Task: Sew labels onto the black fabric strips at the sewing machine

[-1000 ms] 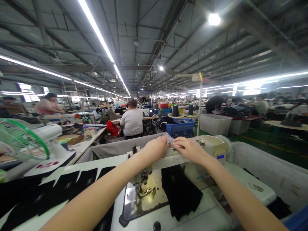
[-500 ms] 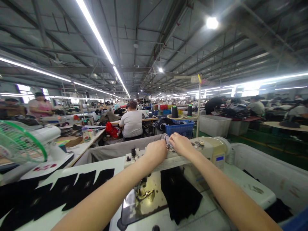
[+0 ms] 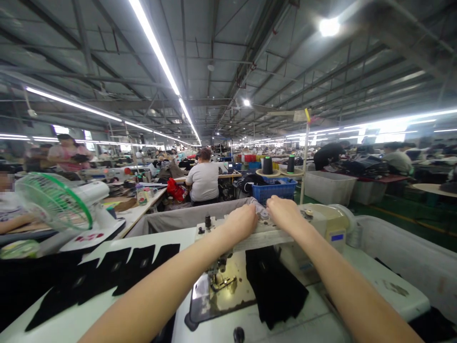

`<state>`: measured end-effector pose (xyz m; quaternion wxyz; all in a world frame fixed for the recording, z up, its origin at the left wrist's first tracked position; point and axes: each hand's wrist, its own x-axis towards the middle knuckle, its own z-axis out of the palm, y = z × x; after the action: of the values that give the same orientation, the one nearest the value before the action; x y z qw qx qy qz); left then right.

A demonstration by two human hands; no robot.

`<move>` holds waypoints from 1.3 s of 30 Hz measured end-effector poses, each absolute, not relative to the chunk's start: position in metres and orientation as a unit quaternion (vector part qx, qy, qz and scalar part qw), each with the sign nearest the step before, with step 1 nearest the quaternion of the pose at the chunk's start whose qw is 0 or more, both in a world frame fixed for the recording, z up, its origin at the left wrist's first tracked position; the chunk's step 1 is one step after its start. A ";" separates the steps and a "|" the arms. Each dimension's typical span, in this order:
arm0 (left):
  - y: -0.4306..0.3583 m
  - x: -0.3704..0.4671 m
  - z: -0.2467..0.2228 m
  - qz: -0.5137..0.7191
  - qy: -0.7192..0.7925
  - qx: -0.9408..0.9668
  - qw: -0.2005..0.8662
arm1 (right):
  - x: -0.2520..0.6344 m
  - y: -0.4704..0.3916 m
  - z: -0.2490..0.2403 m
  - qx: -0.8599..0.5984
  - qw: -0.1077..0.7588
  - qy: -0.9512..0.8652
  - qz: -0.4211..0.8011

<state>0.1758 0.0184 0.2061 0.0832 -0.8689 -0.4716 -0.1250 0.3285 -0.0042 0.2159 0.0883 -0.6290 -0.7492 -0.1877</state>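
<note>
Both my hands are over the top of a sewing machine. My left hand has its fingers curled and pressed together. Just to its right, my right hand is closed in a similar way, fingertips facing the left ones across a small gap. What either holds is too small or hidden to make out. Below my arms, the needle and presser foot stand over a shiny metal plate. A black fabric piece lies right of the foot.
More black fabric pieces lie in a row on the left tabletop. A green-rimmed fan stands further left. Two dark thread cones and a blue basket are beyond the machine. A white bin borders the right. A co-worker sits ahead.
The view has swung a little to the left, so things appear further right. My hands stay over the machine top, with the gap between their fingertips slightly wider.
</note>
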 end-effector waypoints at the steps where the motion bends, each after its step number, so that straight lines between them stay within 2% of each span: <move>1: 0.019 0.177 0.206 -0.125 -0.468 -0.871 0.083 | 0.329 -0.003 0.215 -0.629 0.090 -0.749 -0.188; 39: 0.029 0.188 0.210 -0.144 -0.472 -0.869 0.038 | 0.332 0.003 0.211 -0.646 0.122 -0.736 -0.161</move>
<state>0.1881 0.0290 0.2101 0.0383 -0.8687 -0.4724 -0.1437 0.3318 0.0034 0.2106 0.1223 -0.6462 -0.7359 -0.1611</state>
